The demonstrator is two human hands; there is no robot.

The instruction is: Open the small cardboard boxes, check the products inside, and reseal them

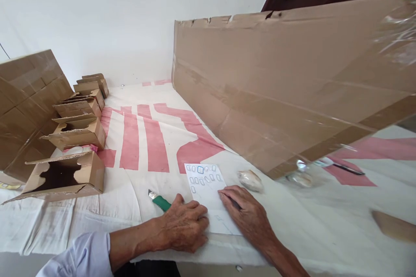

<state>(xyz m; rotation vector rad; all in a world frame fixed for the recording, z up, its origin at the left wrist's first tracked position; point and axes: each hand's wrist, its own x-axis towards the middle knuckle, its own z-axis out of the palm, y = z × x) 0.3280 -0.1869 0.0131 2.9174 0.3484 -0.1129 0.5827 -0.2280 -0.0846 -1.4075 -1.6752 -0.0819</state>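
A white sheet of paper (208,199) lies near the front edge of the table, with rows of small rounded boxes drawn on it, one outlined in brighter blue. My left hand (186,225) rests on the paper's left edge, palm down, its fingers slightly bent and holding nothing visible. Beside its thumb is a green utility knife (160,202) with its blade end pointing away; the rear of the handle is hidden behind the hand. On the right side of the sheet, my right hand (248,216) is closed around a dark pen (234,202), whose tip is hidden by the fingers.
Several open cardboard boxes (94,173) stand in a row at the left. A large cardboard panel (276,82) leans across the back right. Near it lie a plastic-wrapped lump (250,180) and a dark pen-like item (349,169). A white cloth with red markings (130,138) covers the table.
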